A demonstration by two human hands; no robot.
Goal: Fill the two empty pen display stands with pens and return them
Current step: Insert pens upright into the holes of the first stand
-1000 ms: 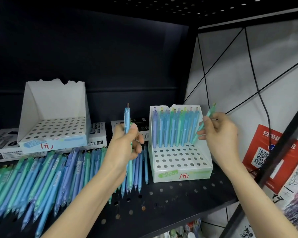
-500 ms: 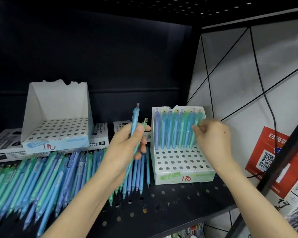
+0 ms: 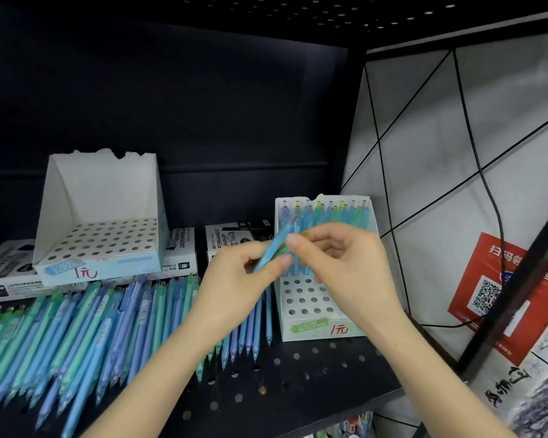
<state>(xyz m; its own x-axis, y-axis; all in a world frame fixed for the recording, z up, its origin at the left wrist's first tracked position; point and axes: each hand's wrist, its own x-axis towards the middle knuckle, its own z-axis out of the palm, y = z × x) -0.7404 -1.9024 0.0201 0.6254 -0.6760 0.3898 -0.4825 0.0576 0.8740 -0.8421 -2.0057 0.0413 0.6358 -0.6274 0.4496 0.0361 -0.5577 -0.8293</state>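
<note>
A white pen stand [image 3: 314,330] at the right of the shelf has its back rows filled with blue and green pens; its front holes are bare. A second white stand [image 3: 98,188] at the left holds no pens. Many loose blue and green pens [image 3: 76,327] lie across the shelf. My left hand [image 3: 234,282] grips a blue pen [image 3: 271,249] and a green pen [image 3: 283,251] in front of the right stand. My right hand [image 3: 345,263] meets it there, its thumb and fingers pinching the green pen's upper end. The hands are blurred.
The black perforated shelf [image 3: 298,390] has a dark back wall. Marker boxes [image 3: 231,240] lie behind the pens and under the left stand. A white panel with black wires and a red QR poster [image 3: 500,292] stands to the right.
My right hand left the stand's back row and came left to my left hand. My left hand tilted its pens to the right, toward the stand.
</note>
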